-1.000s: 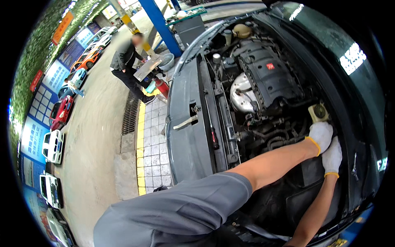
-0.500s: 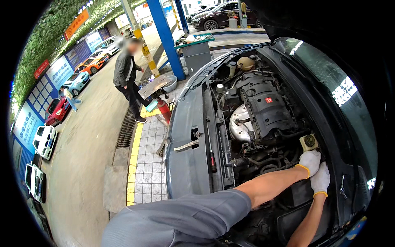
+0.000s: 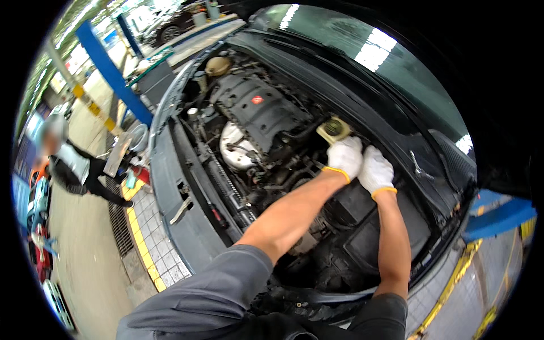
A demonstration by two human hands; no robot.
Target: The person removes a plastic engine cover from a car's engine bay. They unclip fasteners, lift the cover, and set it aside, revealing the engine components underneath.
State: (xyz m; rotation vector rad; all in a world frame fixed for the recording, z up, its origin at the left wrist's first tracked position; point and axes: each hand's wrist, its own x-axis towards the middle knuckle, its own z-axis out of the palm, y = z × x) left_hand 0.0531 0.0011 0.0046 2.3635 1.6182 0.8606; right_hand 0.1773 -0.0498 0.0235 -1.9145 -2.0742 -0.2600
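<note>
Both of my hands wear white knit gloves with yellow cuffs and are deep in a car's engine bay. My left hand [image 3: 345,157] is curled right beside a yellowed fluid reservoir [image 3: 334,130] with a dark round cap. Just to its right, my right hand [image 3: 376,170] is curled too, close against the rear edge of the bay. The fingertips of both hands point down and away, so whatever they grip is hidden. To the left of them lies the black engine cover [image 3: 263,107] with a red badge.
A spanner-like metal tool [image 3: 418,164] lies on the cowl below the windscreen. On the front panel rest a light-coloured strip [image 3: 181,210] and a red-handled screwdriver [image 3: 217,214]. Blue lift posts [image 3: 110,71] stand beyond the car. A person [image 3: 79,164] in dark clothes is at the left.
My view has turned, so the car now sits tilted and further left. Both hands stay beside the reservoir, with a little more gap showing between them.
</note>
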